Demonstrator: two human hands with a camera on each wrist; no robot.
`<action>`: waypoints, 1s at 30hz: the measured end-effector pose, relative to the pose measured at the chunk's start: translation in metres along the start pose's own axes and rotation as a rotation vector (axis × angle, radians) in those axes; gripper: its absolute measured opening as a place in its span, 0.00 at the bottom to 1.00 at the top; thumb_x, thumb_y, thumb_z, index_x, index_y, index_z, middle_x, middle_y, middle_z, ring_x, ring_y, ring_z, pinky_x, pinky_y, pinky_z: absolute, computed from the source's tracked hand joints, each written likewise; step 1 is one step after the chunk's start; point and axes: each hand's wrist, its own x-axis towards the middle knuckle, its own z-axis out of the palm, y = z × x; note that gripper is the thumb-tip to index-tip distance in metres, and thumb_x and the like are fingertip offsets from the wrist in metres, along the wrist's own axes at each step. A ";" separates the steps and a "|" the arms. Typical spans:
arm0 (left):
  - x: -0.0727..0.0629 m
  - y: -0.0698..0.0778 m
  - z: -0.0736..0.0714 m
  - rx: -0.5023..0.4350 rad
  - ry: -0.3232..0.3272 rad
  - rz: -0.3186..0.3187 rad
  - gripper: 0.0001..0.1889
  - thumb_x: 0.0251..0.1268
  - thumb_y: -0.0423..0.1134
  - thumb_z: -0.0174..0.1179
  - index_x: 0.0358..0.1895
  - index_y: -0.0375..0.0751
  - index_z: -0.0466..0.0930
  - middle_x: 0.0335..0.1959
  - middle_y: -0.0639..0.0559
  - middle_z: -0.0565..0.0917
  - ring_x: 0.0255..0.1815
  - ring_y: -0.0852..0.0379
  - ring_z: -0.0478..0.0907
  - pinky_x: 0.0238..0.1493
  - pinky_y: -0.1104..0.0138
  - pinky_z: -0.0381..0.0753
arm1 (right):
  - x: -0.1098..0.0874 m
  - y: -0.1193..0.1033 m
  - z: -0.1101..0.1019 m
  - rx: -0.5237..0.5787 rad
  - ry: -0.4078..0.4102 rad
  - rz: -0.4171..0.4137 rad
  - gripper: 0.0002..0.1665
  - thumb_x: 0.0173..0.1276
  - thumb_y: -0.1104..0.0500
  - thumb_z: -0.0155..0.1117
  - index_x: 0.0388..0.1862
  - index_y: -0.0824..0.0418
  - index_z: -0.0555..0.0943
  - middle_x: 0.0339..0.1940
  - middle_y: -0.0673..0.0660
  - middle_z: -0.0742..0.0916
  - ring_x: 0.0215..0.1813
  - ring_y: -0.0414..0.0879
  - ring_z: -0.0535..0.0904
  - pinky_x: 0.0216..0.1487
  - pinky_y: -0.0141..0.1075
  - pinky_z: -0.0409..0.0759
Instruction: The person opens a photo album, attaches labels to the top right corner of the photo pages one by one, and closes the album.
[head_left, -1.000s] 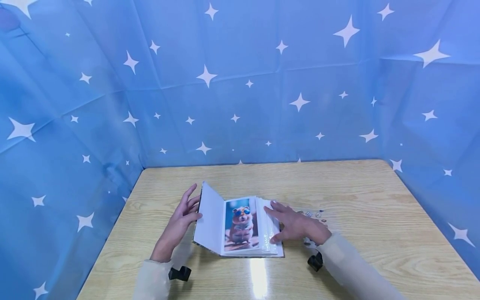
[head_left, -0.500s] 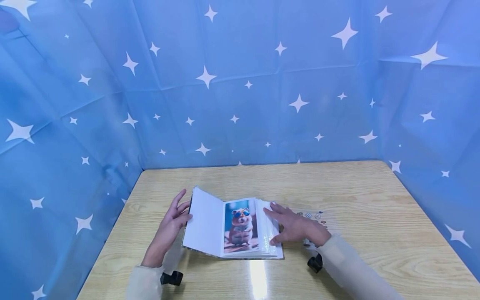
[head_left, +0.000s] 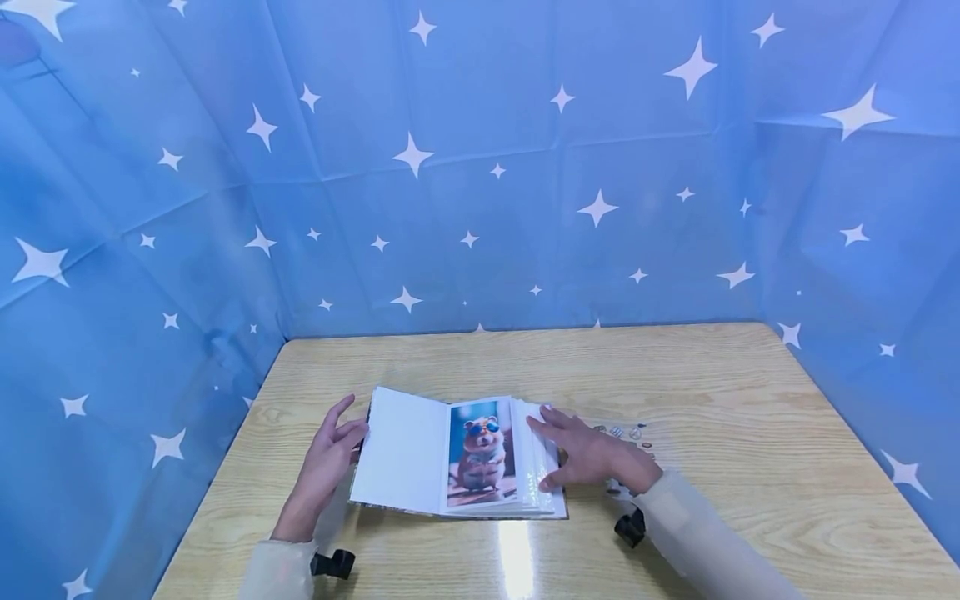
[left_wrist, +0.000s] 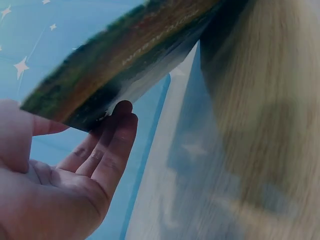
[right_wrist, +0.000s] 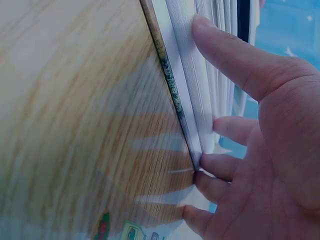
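A photo album (head_left: 401, 454) lies on the wooden table with its front cover raised at a low slant to the left. My left hand (head_left: 322, 467) holds that cover by its outer edge, thumb on the white inner side and fingers behind. The left wrist view shows the patterned outer face of the cover (left_wrist: 120, 60). On the first page is a photo of a hamster in sunglasses (head_left: 481, 454). My right hand (head_left: 585, 450) rests with spread fingers on the right edge of the stacked pages (head_left: 534, 467), fingertips touching their side in the right wrist view.
Small stickers on a clear sheet (head_left: 636, 432) lie to the right, partly hidden beneath my right forearm. The wooden table (head_left: 750, 433) reaches back to a blue curtain with white stars (head_left: 480, 192). A black wrist mount (head_left: 333, 564) sits on each sleeve.
My left hand has moved left and down, swinging the album cover wider and lower. The right hand has stayed in place on the pages.
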 end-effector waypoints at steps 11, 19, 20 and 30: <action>0.006 -0.012 -0.003 0.064 0.014 -0.026 0.35 0.76 0.36 0.52 0.80 0.47 0.46 0.65 0.36 0.75 0.63 0.45 0.73 0.61 0.58 0.70 | 0.001 0.001 0.000 -0.005 -0.004 -0.010 0.59 0.58 0.40 0.74 0.81 0.51 0.53 0.82 0.62 0.49 0.80 0.65 0.43 0.74 0.65 0.52; 0.006 -0.018 -0.005 0.083 0.000 -0.036 0.37 0.74 0.33 0.52 0.80 0.42 0.44 0.67 0.30 0.71 0.72 0.36 0.63 0.72 0.44 0.60 | 0.001 0.001 -0.001 0.006 -0.006 0.000 0.59 0.58 0.40 0.74 0.81 0.51 0.53 0.83 0.61 0.49 0.81 0.65 0.42 0.74 0.65 0.52; 0.006 -0.019 -0.005 0.091 -0.001 -0.037 0.37 0.74 0.33 0.53 0.80 0.41 0.44 0.67 0.30 0.72 0.72 0.36 0.63 0.71 0.45 0.61 | 0.001 0.001 -0.001 0.007 -0.005 0.000 0.59 0.58 0.40 0.74 0.81 0.51 0.53 0.83 0.61 0.49 0.81 0.65 0.42 0.74 0.65 0.52; 0.008 -0.029 -0.006 0.214 0.000 -0.089 0.36 0.73 0.35 0.55 0.78 0.38 0.47 0.59 0.34 0.80 0.44 0.54 0.78 0.38 0.68 0.72 | 0.000 0.003 -0.001 0.003 -0.006 -0.038 0.60 0.58 0.38 0.72 0.81 0.53 0.53 0.82 0.63 0.49 0.80 0.66 0.42 0.73 0.66 0.51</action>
